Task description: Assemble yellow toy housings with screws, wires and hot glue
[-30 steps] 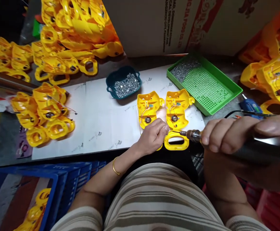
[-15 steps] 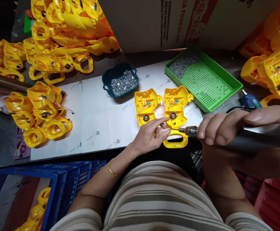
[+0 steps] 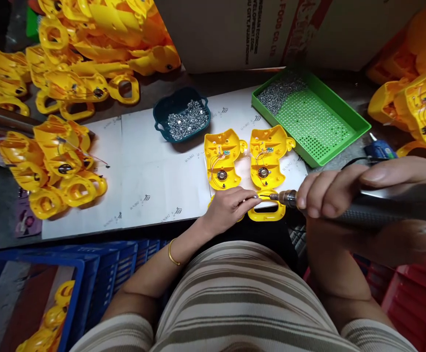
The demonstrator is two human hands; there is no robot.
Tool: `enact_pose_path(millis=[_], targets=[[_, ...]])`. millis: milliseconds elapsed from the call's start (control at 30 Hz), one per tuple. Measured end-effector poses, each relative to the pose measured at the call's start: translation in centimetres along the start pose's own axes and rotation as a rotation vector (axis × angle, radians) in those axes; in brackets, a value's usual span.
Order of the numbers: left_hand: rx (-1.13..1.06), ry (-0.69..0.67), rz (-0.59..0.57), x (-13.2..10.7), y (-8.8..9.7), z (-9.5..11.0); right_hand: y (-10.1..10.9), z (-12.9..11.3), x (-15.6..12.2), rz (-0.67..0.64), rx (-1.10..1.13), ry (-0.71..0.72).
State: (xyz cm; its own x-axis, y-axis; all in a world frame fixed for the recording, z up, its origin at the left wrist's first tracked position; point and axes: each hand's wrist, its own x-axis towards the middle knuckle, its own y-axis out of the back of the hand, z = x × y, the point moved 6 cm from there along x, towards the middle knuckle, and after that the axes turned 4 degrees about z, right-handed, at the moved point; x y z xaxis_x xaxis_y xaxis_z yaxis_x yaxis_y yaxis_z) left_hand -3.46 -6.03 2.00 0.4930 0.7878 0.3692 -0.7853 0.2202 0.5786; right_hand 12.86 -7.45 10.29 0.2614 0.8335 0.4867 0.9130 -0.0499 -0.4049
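Note:
In my right hand [image 3: 330, 190] is a dark electric screwdriver [image 3: 392, 208], its thin bit pointing left. My left hand [image 3: 229, 208] is closed in a pinch at the bit's tip; what is between the fingertips is too small to name. Just beyond lie two yellow plastic shell halves side by side, open side up, each with wires, a small green circuit board and a round speaker. The right shell half [image 3: 267, 159] has its handle loop under the bit. My left hand covers most of the handle of the left shell half [image 3: 222, 159].
A dark teal basket [image 3: 158, 115] of small silvery screws and a green perforated tray [image 3: 330, 117] of metal pieces stand behind. Yellow shells [image 3: 57, 166] are piled left, with more at both sides. A cardboard box [image 3: 213, 39] stands at the back, a blue crate [image 3: 99, 274] below left.
My left fingers have drawn together into a pinch at the bit's tip; the index finger was stretched over the shell before. The right hand keeps its hold on the screwdriver.

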Motion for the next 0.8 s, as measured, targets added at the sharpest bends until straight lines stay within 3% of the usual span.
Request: enact_pose_path(millis=[167,300,467,800], targets=[[0.053,-0.032,-0.019,0.1,-0.2,0.4,0.1,0.4,-0.1,-0.037,0.025,-0.024],[0.069,-0.041,-0.031,0.3,-0.2,0.6,0.7,1.5,-0.1,-0.162,0.021,-0.149],[0.068,-0.032,-0.058,0.3,-0.4,0.4,0.8,2.0,0.2,-0.296,0.094,-0.143],[0.101,-0.075,-0.134,0.1,-1.0,0.5,-0.5,1.6,-0.4,-0.147,0.007,-0.338]])
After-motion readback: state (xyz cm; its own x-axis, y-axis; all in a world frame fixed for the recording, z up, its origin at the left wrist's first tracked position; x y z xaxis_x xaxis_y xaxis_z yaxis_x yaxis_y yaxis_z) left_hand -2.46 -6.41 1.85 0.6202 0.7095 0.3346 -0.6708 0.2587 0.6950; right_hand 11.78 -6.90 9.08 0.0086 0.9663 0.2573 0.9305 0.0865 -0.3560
